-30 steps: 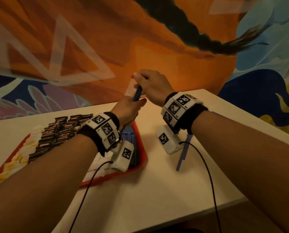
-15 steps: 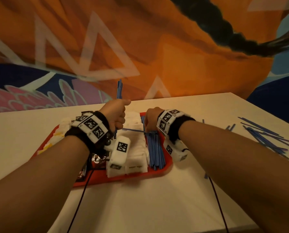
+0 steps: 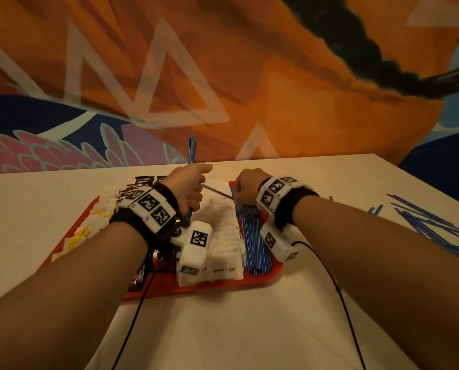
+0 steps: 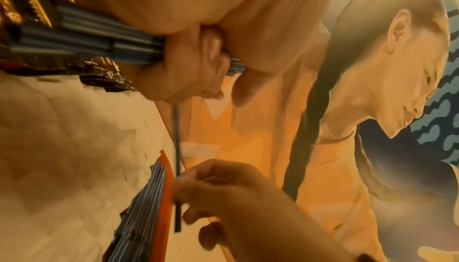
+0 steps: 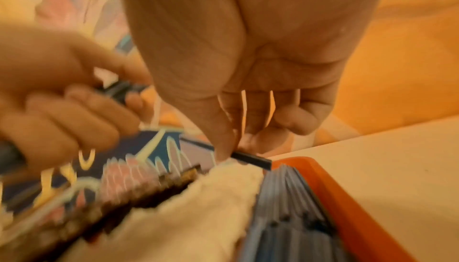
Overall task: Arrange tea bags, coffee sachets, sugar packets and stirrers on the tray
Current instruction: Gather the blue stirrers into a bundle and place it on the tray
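Note:
My left hand grips a bundle of blue stirrers upright over the red tray; the bundle runs through its fist. My right hand pinches one end of a single blue stirrer that lies level between the two hands; thumb and fingertips hold that stirrer just above the tray's far right corner. A row of blue stirrers lies along the tray's right side. White sugar packets fill the middle, dark coffee sachets and yellow-tagged tea bags the left.
Several loose blue stirrers lie scattered on the white table to the right of the tray. A painted wall rises right behind the table's far edge. Cables run from both wrist cameras toward me.
Both hands came down from in front of the wall to just above the tray. The right hand left the bundle and now pinches a single stirrer drawn sideways from it.

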`<state>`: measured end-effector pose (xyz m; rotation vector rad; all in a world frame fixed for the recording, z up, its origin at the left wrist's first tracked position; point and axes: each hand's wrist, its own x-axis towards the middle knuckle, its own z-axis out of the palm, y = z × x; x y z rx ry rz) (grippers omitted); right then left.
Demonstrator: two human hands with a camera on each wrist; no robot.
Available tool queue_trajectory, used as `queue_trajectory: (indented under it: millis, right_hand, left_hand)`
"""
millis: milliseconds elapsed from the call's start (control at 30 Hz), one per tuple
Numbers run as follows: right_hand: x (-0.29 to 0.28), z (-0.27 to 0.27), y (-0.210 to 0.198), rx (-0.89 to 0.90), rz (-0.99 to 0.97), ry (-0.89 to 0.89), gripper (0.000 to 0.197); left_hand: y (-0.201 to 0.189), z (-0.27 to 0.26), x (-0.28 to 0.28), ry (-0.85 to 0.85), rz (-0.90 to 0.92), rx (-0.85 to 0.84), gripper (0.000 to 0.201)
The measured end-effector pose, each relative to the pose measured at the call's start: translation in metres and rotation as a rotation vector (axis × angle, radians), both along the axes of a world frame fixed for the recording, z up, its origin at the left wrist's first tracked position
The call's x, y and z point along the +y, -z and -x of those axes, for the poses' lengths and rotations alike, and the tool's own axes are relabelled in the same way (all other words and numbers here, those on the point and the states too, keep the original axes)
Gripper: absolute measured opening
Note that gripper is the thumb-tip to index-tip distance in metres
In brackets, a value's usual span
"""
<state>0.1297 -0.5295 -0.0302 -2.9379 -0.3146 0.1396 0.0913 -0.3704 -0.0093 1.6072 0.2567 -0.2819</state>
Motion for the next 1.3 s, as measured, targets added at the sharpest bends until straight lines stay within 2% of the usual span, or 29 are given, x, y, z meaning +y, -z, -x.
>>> queue_trajectory:
  millis: [133, 200, 333, 467, 567, 633, 700, 800, 833, 933, 1033, 1100, 1200, 1233, 1267, 1300]
  right_hand:
    - [-0.009, 0.025, -0.033, -0.015, -0.517, 0.034, 0.012]
    - [-0.009, 0.038, -0.041, -0.015, -0.636, -0.019, 0.010]
    - [-0.011, 0.060, -0.045, 0.003, -0.794, -0.076, 0.004]
    - [-0.017, 0.071, -0.041, 0.117, -1.053, 0.091, 0.012]
    - [-0.018, 0.080, -0.033, 0.317, -1.268, 0.286, 0.012]
    - [-0.017, 0.089, -0.027, 0.494, -1.406, 0.355, 0.021]
    - [-0.016, 0.093, -0.027, 0.638, -1.564, 0.351, 0.032]
    - [-0.020, 0.088, -0.036, 0.736, -1.766, 0.293, 0.071]
    - [-0.020, 0.087, -0.042, 0.743, -1.810, 0.282, 0.077]
    - [-0.023, 0.087, -0.051, 0.718, -1.798, 0.248, 0.080]
    - [-0.025, 0.088, -0.056, 0.584, -1.561, 0.172, 0.082]
    - [-0.027, 0.086, -0.070, 0.280, -1.330, 0.180, 0.076]
    - [-0.030, 0.087, -0.106, -0.324, -1.006, 0.166, 0.075]
    - [-0.031, 0.091, -0.117, -0.475, -0.902, 0.131, 0.072]
    - [-0.031, 0.093, -0.124, -0.563, -0.807, 0.087, 0.069]
    - [-0.028, 0.097, -0.128, -0.570, -0.716, 0.045, 0.068]
  left_hand:
    - [-0.003, 0.003, -0.011, -0.031, 0.057, -0.099, 0.053]
    - [-0.005, 0.004, -0.021, -0.024, 0.075, -0.159, 0.058]
    - [-0.010, 0.007, -0.045, -0.056, 0.077, -0.239, 0.036]
    - [-0.017, 0.009, -0.059, -0.217, -0.064, -0.387, 0.042]
    - [-0.023, 0.011, -0.065, -0.251, -0.041, -0.458, 0.044]
    - [-0.027, 0.015, -0.070, -0.242, 0.082, -0.463, 0.041]
    - [-0.032, 0.022, -0.075, -0.199, 0.230, -0.453, 0.040]
    - [-0.033, 0.033, -0.078, -0.116, 0.295, -0.460, 0.040]
    - [-0.032, 0.035, -0.079, -0.099, 0.301, -0.462, 0.040]
    - [-0.029, 0.038, -0.079, -0.060, 0.249, -0.475, 0.042]
    - [-0.028, 0.038, -0.075, -0.038, 0.183, -0.468, 0.038]
    - [-0.026, 0.035, -0.070, -0.011, 0.057, -0.491, 0.035]
    - [-0.023, 0.032, -0.063, 0.016, -0.332, -0.570, 0.037]
    - [-0.023, 0.033, -0.062, 0.025, -0.460, -0.601, 0.040]
    - [-0.024, 0.033, -0.061, 0.038, -0.554, -0.631, 0.041]
    - [-0.025, 0.034, -0.061, 0.055, -0.620, -0.661, 0.042]
